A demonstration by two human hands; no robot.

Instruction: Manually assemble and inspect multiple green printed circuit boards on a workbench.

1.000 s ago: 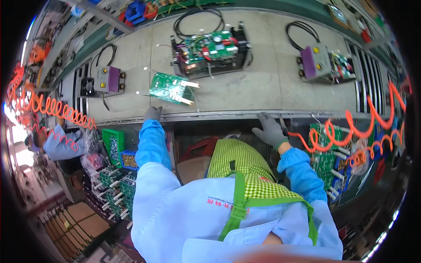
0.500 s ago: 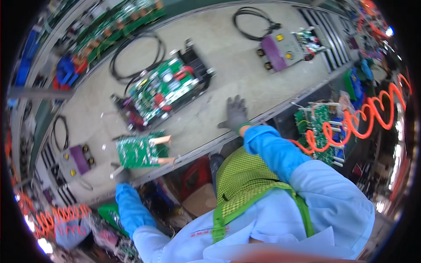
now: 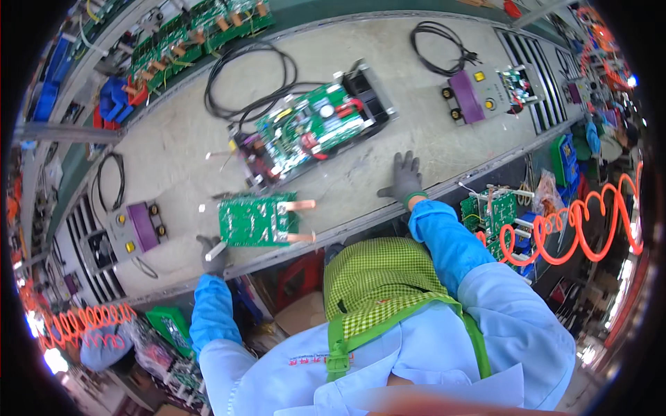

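My left hand (image 3: 212, 258), in a dark grey glove, is at the lower left corner of a green circuit board (image 3: 253, 220). Its fingers are closed around a short white post (image 3: 216, 251), partly hidden. From the board's right side stick out two copper-coloured bars (image 3: 301, 205). Spread flat on the bench top near the front edge, my right hand (image 3: 404, 179) holds nothing. Beyond the board lies a larger open device (image 3: 316, 128), with a green board, red parts and a black fan-like housing at its right end. It is apart from both hands.
Grey units with purple panels stand on the bench (image 3: 173, 159) at left (image 3: 144, 227) and right (image 3: 467, 97), by slotted strips. Black cables (image 3: 208, 97) lie behind. Green boards (image 3: 198, 31) line the back shelf. A coiled orange hose (image 3: 555, 239) hangs right, near more boards.
The view has shifted and turned slightly, so everything on the bench appears farther right. My left hand stays at the board's corner and my right hand stays flat on the bench.
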